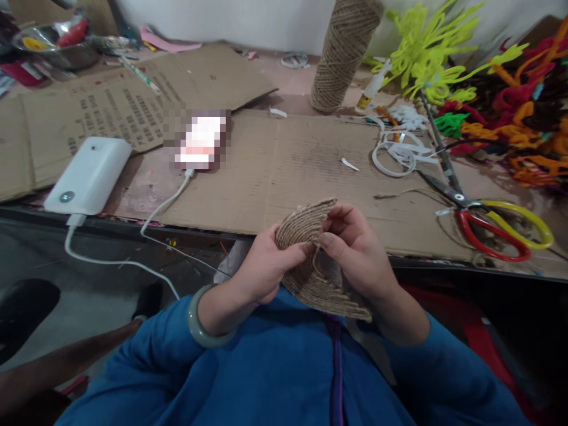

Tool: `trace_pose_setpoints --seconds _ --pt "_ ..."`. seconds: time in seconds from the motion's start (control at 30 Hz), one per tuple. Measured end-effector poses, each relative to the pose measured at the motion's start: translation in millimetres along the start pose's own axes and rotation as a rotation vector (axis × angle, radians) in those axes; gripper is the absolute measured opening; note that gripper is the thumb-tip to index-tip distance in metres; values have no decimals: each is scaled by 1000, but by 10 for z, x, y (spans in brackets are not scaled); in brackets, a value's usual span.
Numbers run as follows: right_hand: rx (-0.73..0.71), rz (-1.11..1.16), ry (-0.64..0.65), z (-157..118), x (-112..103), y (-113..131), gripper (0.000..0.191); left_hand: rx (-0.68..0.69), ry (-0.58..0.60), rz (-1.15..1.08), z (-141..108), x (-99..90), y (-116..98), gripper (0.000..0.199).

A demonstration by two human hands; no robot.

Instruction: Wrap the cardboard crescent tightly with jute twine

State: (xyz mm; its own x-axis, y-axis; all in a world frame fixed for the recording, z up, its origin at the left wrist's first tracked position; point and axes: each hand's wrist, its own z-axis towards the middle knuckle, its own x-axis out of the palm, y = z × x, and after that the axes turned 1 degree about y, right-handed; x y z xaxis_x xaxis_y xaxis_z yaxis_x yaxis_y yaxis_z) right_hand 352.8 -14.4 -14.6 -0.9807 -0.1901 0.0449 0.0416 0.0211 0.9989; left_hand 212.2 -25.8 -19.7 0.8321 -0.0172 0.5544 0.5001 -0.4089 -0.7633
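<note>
**Two hands hold one curved piece of brown string**

There are two hands and one curved piece of string rows. The left hand is closed on its left side, with the thumb on top. The right hand has its thumb and a finger pinched on the inner edge, close to the tip of the left thumb.

On the table are two big sheets of cardboard, one fat roll of string, one little bottle and one pair of scissors with one red loop and one yellow loop. There is one phone and one white box, each with a white wire.

The left fingers are hidden under the string piece, and some right fingers are curled out of sight. The phone is all blurry squares. The top of the roll is cut off, and so is the right side of the bright fuzzy heap, too jumbled to count.

The string piece is in front of the person's blue top, by the near edge of the table. Its upper tip points up between the hands, and its lower tip sticks out below the right hand.
</note>
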Motion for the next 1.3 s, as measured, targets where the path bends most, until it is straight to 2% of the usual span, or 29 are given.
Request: trace_pose_setpoints --seconds 0.17,0.3,0.5,0.6,0.77,0.83,1.03,1.3 --pt "5 -33 -46 18 41 -34 30 -14 1 -40 -12 3 36 35" --pt "2 17 -50 21 21 -94 35 -46 38 -59 -5 -23 31 35" --pt "-79 53 -189 44 -48 -73 43 -128 123 -94 0 -33 52 28" --pt "-103 29 -190 42 -63 -15 44 -130 132 -131 2 -30 66 25" --pt "-99 14 -170 14 -51 33 39 -95 64 -92 -6 -42 34 24" --pt "-94 18 -152 2 -44 36 39 -99 87 -111 -12 -44 12 26" --pt "-112 88 -86 -19 -41 18 47 -241 201 -177 -2 -46 -5 31" --pt "-139 112 -94 -5 -41 -44 45 -205 209 -173 8 -37 5 34"
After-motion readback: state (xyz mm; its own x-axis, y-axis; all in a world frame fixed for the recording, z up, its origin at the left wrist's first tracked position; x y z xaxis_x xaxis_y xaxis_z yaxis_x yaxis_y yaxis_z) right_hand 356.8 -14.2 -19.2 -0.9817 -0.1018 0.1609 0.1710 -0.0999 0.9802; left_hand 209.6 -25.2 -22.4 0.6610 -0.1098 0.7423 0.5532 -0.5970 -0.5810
